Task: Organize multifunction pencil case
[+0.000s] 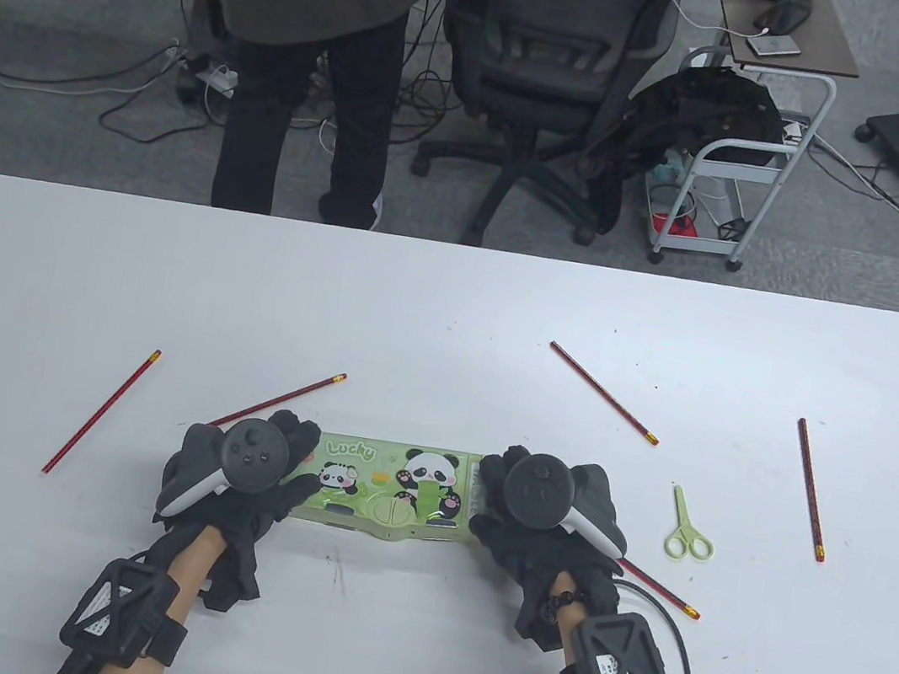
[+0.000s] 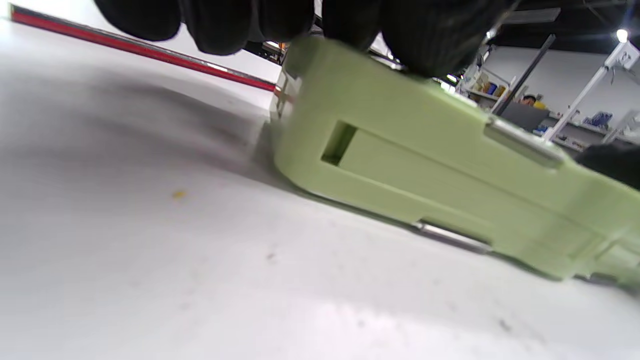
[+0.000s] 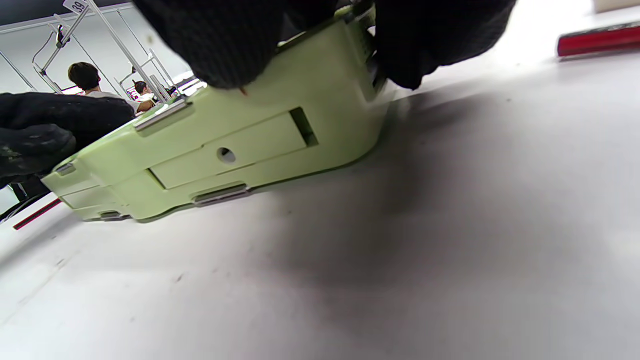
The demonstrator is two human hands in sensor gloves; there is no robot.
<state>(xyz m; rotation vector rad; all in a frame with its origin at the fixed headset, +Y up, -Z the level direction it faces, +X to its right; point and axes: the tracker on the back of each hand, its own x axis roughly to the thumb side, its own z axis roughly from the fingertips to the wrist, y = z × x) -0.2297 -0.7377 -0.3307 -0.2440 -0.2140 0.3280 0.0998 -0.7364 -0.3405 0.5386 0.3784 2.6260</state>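
Your two hands hold the green pencil case (image 1: 387, 489) near the table's front edge, one at each short end. Your left hand (image 1: 244, 475) wraps the end at 9 o'clock, with its fingers (image 2: 240, 25) curled over the top edge. Your right hand (image 1: 544, 518) wraps the end at 3 o'clock, with a fingertip (image 3: 430, 35) pressed on that side. The case is closed, pandas facing up. In both wrist views it lies flat on the white table (image 1: 455, 304) and its long front side shows slots and small metal clips. Close to your right hand, at 4 o'clock from the case, a red pencil (image 1: 661, 591) pokes out from under the glove. Just past it, at 3 o'clock, lie small green scissors (image 1: 688, 528). Behind your left hand, at 10 o'clock, another red pencil (image 1: 291, 397) runs up and away, touching the glove or very near it. Farther left, at 9 o'clock, a third pencil (image 1: 101, 411) lies alone with bare table around it. At 1 o'clock a fourth pencil (image 1: 604, 393) lies slanted, well apart from the case. Far right, at 2 o'clock, a fifth pencil (image 1: 811, 488) lies not far from the table's right edge. Past the far edge, at 12 o'clock, an office chair (image 1: 544, 62) and a person (image 1: 310, 33) stand on the floor.
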